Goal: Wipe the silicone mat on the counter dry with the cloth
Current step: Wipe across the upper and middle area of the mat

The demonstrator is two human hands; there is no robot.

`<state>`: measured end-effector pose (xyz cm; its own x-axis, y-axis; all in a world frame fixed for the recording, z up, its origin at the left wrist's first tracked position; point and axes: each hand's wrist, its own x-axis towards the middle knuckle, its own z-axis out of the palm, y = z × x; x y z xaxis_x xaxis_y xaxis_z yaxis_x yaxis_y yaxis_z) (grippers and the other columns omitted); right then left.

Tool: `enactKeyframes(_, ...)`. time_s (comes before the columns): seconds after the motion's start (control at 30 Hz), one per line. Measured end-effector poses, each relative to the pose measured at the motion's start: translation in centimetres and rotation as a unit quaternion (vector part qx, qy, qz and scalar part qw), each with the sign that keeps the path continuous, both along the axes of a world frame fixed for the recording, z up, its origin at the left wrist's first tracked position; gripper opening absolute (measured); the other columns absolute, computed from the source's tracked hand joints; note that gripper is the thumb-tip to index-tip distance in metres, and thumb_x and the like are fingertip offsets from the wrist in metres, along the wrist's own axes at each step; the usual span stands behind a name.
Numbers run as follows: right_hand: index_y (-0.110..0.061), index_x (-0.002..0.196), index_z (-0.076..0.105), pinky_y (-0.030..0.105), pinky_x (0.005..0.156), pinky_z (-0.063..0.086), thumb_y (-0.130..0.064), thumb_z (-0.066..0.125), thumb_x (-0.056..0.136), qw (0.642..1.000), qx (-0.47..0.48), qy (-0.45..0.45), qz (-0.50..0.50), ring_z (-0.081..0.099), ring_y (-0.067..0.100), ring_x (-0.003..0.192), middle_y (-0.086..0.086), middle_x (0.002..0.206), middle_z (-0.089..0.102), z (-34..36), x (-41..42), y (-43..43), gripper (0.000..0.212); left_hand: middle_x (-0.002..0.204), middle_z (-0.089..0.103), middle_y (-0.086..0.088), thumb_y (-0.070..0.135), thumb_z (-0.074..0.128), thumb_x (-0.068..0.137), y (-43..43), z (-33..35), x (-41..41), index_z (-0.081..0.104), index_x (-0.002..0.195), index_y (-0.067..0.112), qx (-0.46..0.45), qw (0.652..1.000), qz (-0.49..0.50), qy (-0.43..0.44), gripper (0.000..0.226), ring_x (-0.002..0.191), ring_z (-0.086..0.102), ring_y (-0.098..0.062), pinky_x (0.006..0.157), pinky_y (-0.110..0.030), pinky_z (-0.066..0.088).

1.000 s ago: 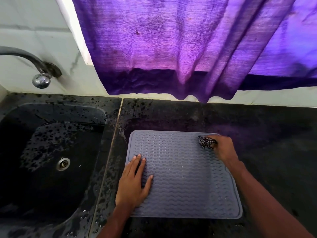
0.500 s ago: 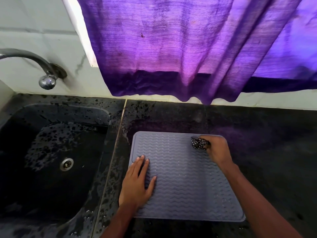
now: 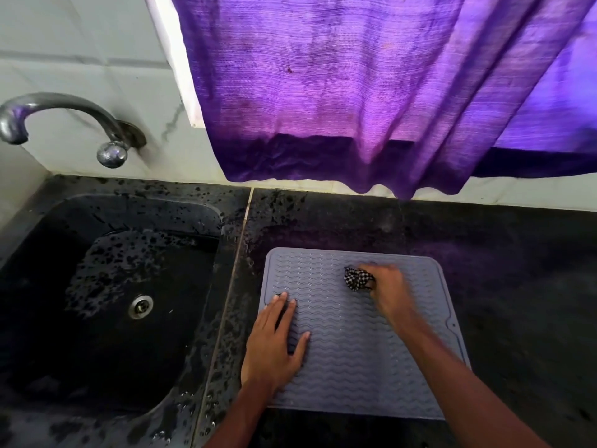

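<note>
Wiping under way: right hand (image 3: 392,291) grips bunched cloth (image 3: 357,279) on mat (image 3: 355,357), toward desk's (image 3: 517,302) back edge; left hand (image 3: 274,345), fingers straight, pins mat beside sink (image 3: 145,197). Next passes should cover front half.

We find no readable text, label, brand, number or sign anywhere in this view
</note>
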<state>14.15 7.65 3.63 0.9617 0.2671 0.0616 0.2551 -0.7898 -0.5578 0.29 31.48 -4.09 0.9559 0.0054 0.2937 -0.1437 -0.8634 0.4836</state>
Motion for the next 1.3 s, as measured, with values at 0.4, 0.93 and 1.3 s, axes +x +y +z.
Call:
enactKeyframes(0.4,-0.027,0.095,0.075,0.029,0.075,0.053,0.006,0.060,0.067,1.000,0.014,0.020,-0.019,0.068,0.016,0.085,-0.004,0.088,0.075,-0.6,0.2,4.9,0.046,0.159,0.040,-0.001,0.049,0.061,0.094,0.1,0.2,-0.1,0.050,0.148,0.015,-0.029,1.000,0.002,0.001,0.065,0.147,0.035,-0.018,0.113,-0.042,0.042)
enactKeyframes(0.93,-0.041,0.095,0.067,0.035,0.071,0.056,-0.018,0.043,0.059,0.997,0.024,0.067,-0.007,0.068,0.010,0.084,-0.006,0.083,0.074,-0.8,1.8,10.3,0.049,0.155,0.046,-0.001,0.041,0.051,0.098,0.0,0.3,-0.1,0.054,0.144,0.013,-0.054,0.998,0.019,0.002,0.054,0.144,0.040,-0.017,0.107,-0.042,0.049)
enactKeyframes(1.3,-0.029,0.094,0.070,0.035,0.070,0.057,-0.014,0.051,0.067,0.998,-0.011,0.066,0.017,0.067,0.014,0.077,-0.002,0.078,0.073,-0.7,2.2,14.1,0.037,0.149,0.052,-0.005,0.033,0.046,0.100,0.0,0.5,0.1,0.059,0.138,0.009,-0.052,0.998,0.018,-0.007,0.047,0.138,0.048,-0.020,0.111,-0.038,0.045)
